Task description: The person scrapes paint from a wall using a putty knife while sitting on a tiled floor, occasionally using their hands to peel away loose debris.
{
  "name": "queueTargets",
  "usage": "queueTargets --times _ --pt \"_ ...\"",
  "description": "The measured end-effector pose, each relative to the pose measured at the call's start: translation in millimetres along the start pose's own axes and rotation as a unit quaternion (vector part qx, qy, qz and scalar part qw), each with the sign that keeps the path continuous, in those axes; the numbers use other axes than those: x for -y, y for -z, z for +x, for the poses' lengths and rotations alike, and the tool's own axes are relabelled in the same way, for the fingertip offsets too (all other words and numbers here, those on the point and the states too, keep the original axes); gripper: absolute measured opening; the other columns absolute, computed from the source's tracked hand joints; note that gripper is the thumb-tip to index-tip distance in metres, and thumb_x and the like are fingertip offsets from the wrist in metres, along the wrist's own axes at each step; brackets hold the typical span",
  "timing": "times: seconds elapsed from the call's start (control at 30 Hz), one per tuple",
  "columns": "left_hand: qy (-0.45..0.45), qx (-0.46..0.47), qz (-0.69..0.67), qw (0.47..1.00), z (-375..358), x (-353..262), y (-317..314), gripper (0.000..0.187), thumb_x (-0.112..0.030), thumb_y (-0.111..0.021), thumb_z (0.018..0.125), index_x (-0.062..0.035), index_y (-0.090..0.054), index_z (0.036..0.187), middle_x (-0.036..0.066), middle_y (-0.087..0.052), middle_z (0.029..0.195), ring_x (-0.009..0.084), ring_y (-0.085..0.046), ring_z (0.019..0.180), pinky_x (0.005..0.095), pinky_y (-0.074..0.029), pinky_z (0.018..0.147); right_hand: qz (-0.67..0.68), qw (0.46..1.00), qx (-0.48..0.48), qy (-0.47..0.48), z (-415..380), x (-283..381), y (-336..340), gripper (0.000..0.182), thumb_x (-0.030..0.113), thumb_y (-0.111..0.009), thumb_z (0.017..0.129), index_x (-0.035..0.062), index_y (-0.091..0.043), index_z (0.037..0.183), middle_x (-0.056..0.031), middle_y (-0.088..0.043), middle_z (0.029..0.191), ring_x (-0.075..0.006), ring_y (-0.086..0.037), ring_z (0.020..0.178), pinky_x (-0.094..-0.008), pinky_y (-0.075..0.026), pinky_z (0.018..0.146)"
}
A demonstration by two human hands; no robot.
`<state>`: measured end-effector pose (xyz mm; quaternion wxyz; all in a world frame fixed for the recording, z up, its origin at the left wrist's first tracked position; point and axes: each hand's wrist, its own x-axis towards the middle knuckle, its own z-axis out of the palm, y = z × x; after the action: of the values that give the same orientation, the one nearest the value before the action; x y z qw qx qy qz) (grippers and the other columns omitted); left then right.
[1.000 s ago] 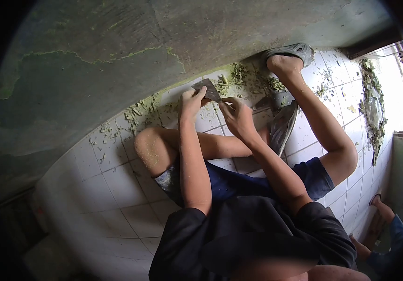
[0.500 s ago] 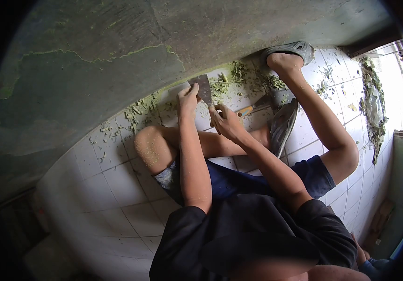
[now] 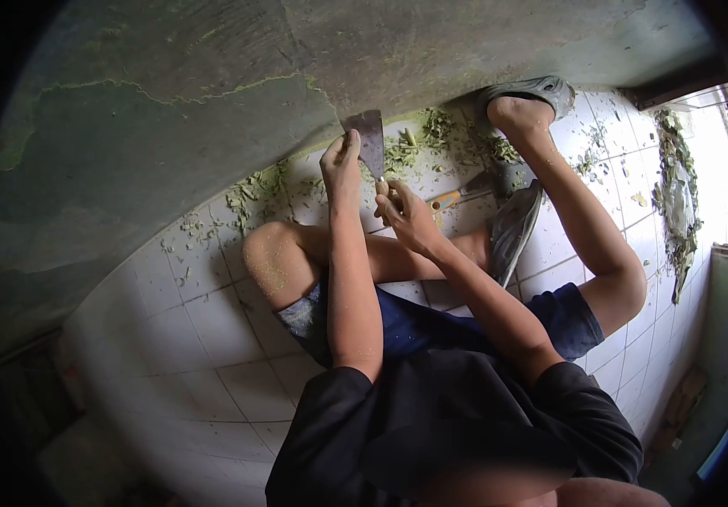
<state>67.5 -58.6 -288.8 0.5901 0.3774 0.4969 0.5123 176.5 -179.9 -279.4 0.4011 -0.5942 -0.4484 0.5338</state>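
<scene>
– What surface is this?
– White tiled floor (image 3: 212, 321) strewn with green paint flakes (image 3: 254, 196), meeting a grey-green peeling wall (image 3: 169, 127).
– And the hands?
– Right hand (image 3: 405, 218) closed around the flat metal scraper (image 3: 371, 139), blade against the wall's base; left hand (image 3: 340, 169) fingers press on the blade.

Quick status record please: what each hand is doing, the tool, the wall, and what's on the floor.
left hand: pressing on the scraper blade
right hand: gripping the scraper handle
scraper: blade edge against the wall base
wall: grey, green paint partly peeled
floor tiles: white, strewn with paint flakes
second scraper: lying on the tiles
</scene>
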Motion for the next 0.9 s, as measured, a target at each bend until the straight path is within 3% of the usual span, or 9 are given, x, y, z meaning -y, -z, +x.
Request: queueTargets --times 0.23,0.33,0.43,0.5,0.63,0.7,0.8,0.9 --pt "-0.008 -0.024 -0.038 0.999 -1 -5 -1 0.027 -0.026 -0.063 0.103 -0.0016 -0.069 0.093 -0.008 -0.055 0.079 0.0037 -0.042 0.073 0.0221 -0.034 0.067 0.040 0.999 0.034 -0.007 3 -1 5 0.040 0.027 -0.056 0.107 -0.0022 -0.049 0.134 -0.0083 -0.067 0.097 -0.0117 -0.057 0.080 -0.0279 -0.048 0.072" --pt "-0.050 -0.002 -0.065 0.997 3 -5 1 0.024 -0.029 -0.067 0.101 -0.0056 -0.072 0.099 -0.008 -0.060 0.080 0.0013 -0.043 0.066 0.0210 -0.033 0.059 0.035 0.999 0.017 0.007 -2 9 4 0.037 0.025 -0.057 0.105 -0.0028 -0.053 0.128 -0.0104 -0.070 0.091 -0.0142 -0.060 0.076 -0.0311 -0.050 0.070" --pt "-0.066 -0.006 -0.068 0.995 -2 -15 -3 0.024 -0.029 -0.066 0.101 -0.0064 -0.071 0.096 -0.009 -0.058 0.079 0.0013 -0.041 0.065 0.0210 -0.031 0.058 0.025 0.998 0.047 -0.022 -4 15 6 0.042 0.029 -0.055 0.107 -0.0027 -0.048 0.134 -0.0078 -0.068 0.099 -0.0108 -0.057 0.081 -0.0270 -0.047 0.069" --pt "-0.056 0.003 -0.056 0.997 -5 -23 -2 0.029 -0.025 -0.062 0.104 -0.0031 -0.064 0.085 -0.007 -0.052 0.078 0.0035 -0.043 0.075 0.0213 -0.036 0.069 0.042 0.998 0.040 0.003 -3 12 3 0.041 0.029 -0.054 0.107 -0.0020 -0.049 0.133 -0.0077 -0.068 0.099 -0.0093 -0.056 0.080 -0.0250 -0.045 0.062" --pt "-0.073 0.002 -0.030 0.997 -7 -30 -3 0.028 -0.024 -0.062 0.104 -0.0030 -0.064 0.086 -0.007 -0.052 0.078 0.0035 -0.043 0.075 0.0213 -0.035 0.069 0.036 0.998 0.035 0.036 -3 15 3 0.040 0.029 -0.054 0.107 -0.0021 -0.050 0.132 -0.0081 -0.068 0.100 -0.0099 -0.057 0.081 -0.0254 -0.045 0.061" --pt "-0.077 0.000 -0.017 0.997 -7 -30 -3 0.027 -0.024 -0.062 0.103 -0.0027 -0.064 0.086 -0.008 -0.052 0.078 0.0033 -0.042 0.074 0.0214 -0.034 0.068 0.035 0.998 0.046 -0.009 -6 21 5 0.040 0.029 -0.054 0.107 -0.0033 -0.051 0.130 -0.0089 -0.068 0.100 -0.0120 -0.058 0.083 -0.0279 -0.048 0.069" --pt "-0.081 -0.002 -0.030 0.996 -8 -28 -6 0.027 -0.024 -0.062 0.103 -0.0028 -0.064 0.085 -0.008 -0.051 0.077 0.0030 -0.041 0.073 0.0214 -0.033 0.065 0.025 0.999 0.035 0.005 -7 21 4 0.040 0.030 -0.054 0.107 -0.0042 -0.051 0.128 -0.0093 -0.068 0.099 -0.0136 -0.059 0.084 -0.0299 -0.049 0.075" --pt "-0.086 -0.001 -0.038 0.996 -7 -27 -8 0.028 -0.023 -0.063 0.103 -0.0028 -0.062 0.084 -0.009 -0.049 0.076 0.0025 -0.040 0.072 0.0210 -0.032 0.064 0.029 0.999 0.020 0.019 -7 18 3 0.034 0.025 -0.056 0.106 -0.0007 -0.052 0.129 -0.0096 -0.068 0.095 -0.0143 -0.060 0.080 -0.0313 -0.050 0.073"
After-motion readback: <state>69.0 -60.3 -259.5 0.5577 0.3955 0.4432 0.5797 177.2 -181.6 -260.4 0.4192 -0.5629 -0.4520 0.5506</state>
